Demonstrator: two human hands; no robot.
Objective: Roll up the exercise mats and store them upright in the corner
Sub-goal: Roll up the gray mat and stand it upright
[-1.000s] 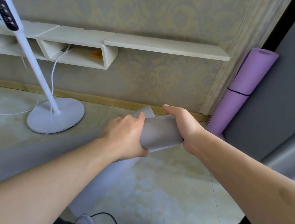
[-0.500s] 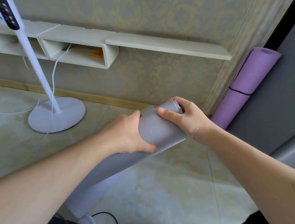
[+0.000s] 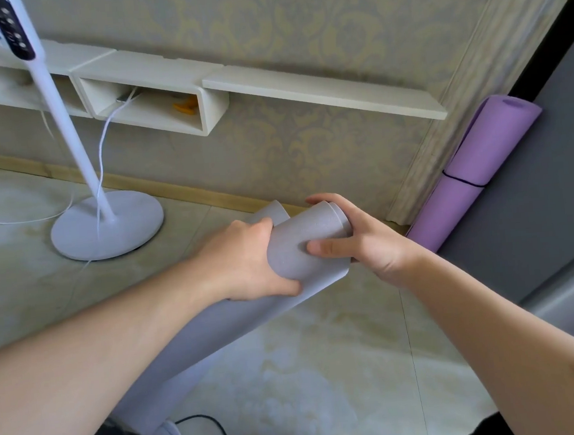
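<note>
I hold a rolled grey mat (image 3: 310,243) tilted across the middle of the view, its far end raised toward the wall and its lower length running down past my left arm. My left hand (image 3: 244,258) grips the roll around its upper part. My right hand (image 3: 356,237) wraps the roll's top end, thumb across the front and fingers over the rim. A loose flap of the grey mat sticks out behind my left hand. A rolled purple mat (image 3: 474,171) leans upright in the corner at the right, bound by a dark strap.
A white standing fan has its round base (image 3: 107,224) on the tiled floor at the left, with a white cable trailing. White wall shelves (image 3: 320,87) run above. A dark grey panel (image 3: 535,204) stands at the right. A black cable (image 3: 220,432) lies near my foot.
The grey roll's top end has tilted up and toward the right. My right hand has shifted from the roll's side to cup its end, thumb across the front.
</note>
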